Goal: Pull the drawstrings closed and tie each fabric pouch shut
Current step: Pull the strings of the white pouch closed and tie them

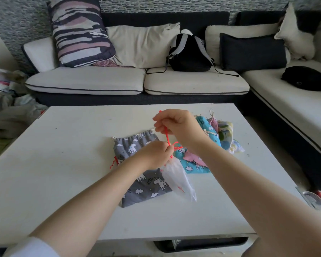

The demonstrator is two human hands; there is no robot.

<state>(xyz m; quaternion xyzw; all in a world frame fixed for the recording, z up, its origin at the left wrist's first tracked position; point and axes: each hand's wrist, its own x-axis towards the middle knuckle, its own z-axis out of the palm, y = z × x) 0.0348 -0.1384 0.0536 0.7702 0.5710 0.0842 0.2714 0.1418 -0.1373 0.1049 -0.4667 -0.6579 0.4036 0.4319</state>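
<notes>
A small sheer white pouch [178, 179] hangs above the table with its mouth gathered. My left hand [153, 155] pinches the gathered neck and the red drawstring [167, 137] there. Higher up, my right hand [180, 127] grips that same red cord, pulled taut and up, with its end poking out above the fingers. Under the white pouch lies a grey unicorn pouch [137, 151], flat on the table, its mouth open wide. A blue unicorn pouch [191, 164] lies to its right, partly behind my right wrist.
Several more pouches, blue, pink and yellow-patterned [220, 134], are piled at the table's [63, 164] right. A round container [313, 199] sits at the table's right edge. Behind the table stands a sofa with cushions and a black backpack [189, 52].
</notes>
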